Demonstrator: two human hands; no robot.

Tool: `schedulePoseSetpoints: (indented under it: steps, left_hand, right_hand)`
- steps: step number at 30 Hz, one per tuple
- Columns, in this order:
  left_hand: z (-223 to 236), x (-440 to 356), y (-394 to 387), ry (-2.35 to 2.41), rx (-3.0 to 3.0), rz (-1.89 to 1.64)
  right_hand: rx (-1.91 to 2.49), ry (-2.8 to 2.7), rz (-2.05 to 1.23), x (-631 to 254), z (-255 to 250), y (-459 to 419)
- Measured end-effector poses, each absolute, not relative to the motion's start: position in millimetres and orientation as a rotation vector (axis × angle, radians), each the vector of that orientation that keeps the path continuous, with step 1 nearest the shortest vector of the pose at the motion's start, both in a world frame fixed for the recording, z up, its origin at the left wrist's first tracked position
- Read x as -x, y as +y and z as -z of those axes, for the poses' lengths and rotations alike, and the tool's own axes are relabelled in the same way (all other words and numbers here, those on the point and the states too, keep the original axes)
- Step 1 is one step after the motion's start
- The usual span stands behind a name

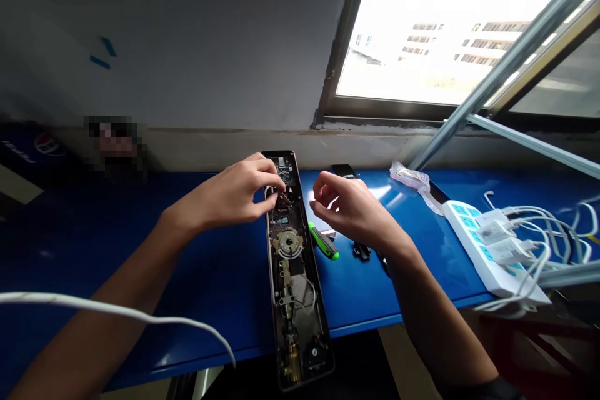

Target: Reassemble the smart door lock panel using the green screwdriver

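Note:
A long, narrow black housing (299, 269), which looks like an opened electronic door lock, lies lengthwise in front of me. Inside it are a circuit board at the far end, a round metal disc, thin wires and a brass-coloured cylinder near me. My left hand (239, 194) reaches over its left edge, thumb and fingers pinched at a small part inside; what they grip is too small to name. To the right of the housing, my right hand (349, 206) hovers with curled fingers and thumb close together. Anything between them is hidden. A green-and-black screwdriver (324, 242) lies beside the housing.
On the blue table (210, 281) sit small black parts (361, 251), a dark phone-like object (344, 170) and a clear plastic bag (410, 176). A white power strip (473, 244) with plugs and tangled cables is at the right. A white cable (140, 315) crosses my left forearm.

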State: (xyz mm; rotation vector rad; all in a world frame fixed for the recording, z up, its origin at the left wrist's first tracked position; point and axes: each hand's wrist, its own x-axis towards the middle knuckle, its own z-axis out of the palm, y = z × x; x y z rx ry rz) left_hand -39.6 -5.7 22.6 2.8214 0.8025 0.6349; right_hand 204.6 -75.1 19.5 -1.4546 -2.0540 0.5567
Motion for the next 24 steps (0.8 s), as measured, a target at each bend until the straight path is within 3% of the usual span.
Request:
schedulePoseSetpoints:
  steps: [18, 24]
  left_hand:
    - [-2.2, 35.1, 11.6, 0.947, -2.656, -0.731]
    - [1.8, 35.1, 17.5, 0.921, -2.527, -0.828]
  right_hand:
    - [1.457, -2.427, -0.408, -174.2, -18.6, -15.3]
    - [1.391, -2.388, -0.554, -178.4, -20.7, -9.4]
